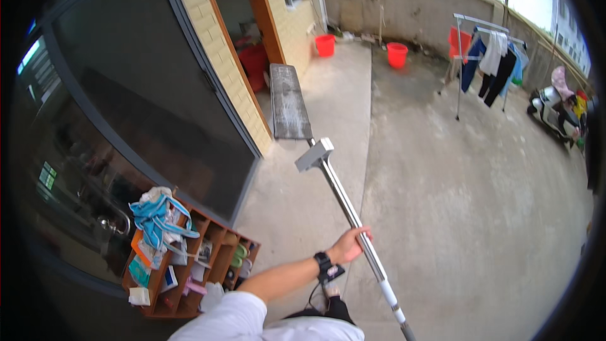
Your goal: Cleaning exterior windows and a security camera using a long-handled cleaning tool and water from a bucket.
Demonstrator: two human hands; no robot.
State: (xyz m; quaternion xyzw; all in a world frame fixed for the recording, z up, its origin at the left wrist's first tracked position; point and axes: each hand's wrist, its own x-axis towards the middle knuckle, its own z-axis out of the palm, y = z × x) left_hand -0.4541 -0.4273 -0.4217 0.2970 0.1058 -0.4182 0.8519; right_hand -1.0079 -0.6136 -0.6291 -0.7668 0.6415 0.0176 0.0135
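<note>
My left hand (351, 245) grips the shiny metal pole (342, 194) of a flat mop, about midway along it. A grey rectangular block (315, 155) sits around the pole near its upper end. Beyond it, the long dark grey mop head (289, 103), streaked with whitish marks, appears raised toward the doorway. The pole's white and grey lower part (389, 293) runs off the bottom edge of the picture. A black band with a small device (327, 267) is strapped on my left wrist. My right hand is out of view.
A wooden shoe rack (215, 251) with shoes and a blue-and-white cloth (158, 218) stands left, beside a dark sliding glass door (137, 80). Red buckets (325, 46) (396, 56) stand farther off. A clothes rack (458, 71) and scooter (554, 109) are right, near a concrete wall (416, 4).
</note>
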